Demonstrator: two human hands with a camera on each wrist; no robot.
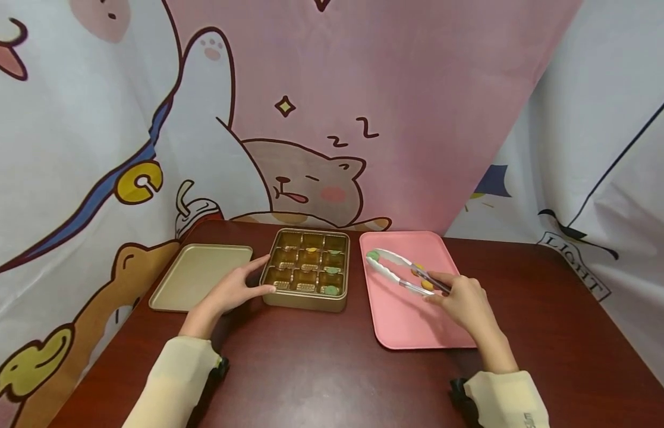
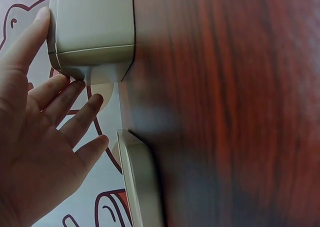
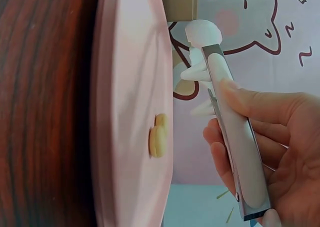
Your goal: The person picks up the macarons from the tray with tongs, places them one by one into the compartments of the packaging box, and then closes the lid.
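Observation:
A gold square box point(image 1: 305, 301) with a sectioned insert stands mid-table. Green round pieces sit in its right column, and a small yellow piece shows in the far middle section. My left hand point(image 1: 232, 291) touches the box's left side, thumb at the near corner; in the left wrist view, its fingers point(image 2: 75, 129) are extended and spread. My right hand point(image 1: 468, 300) grips metal tongs point(image 1: 401, 270) above the pink tray point(image 1: 401, 327). At the tongs' tips is a green round piece point(image 1: 373, 254). Two yellow macaron-like pieces point(image 3: 158, 141) rest on the tray beneath.
A flat gold lid point(image 1: 203, 267) lies left of the box, behind my left wrist. The dark wooden table point(image 1: 310, 374) meets a cartoon-printed curtain point(image 1: 417, 119) at its back and sides.

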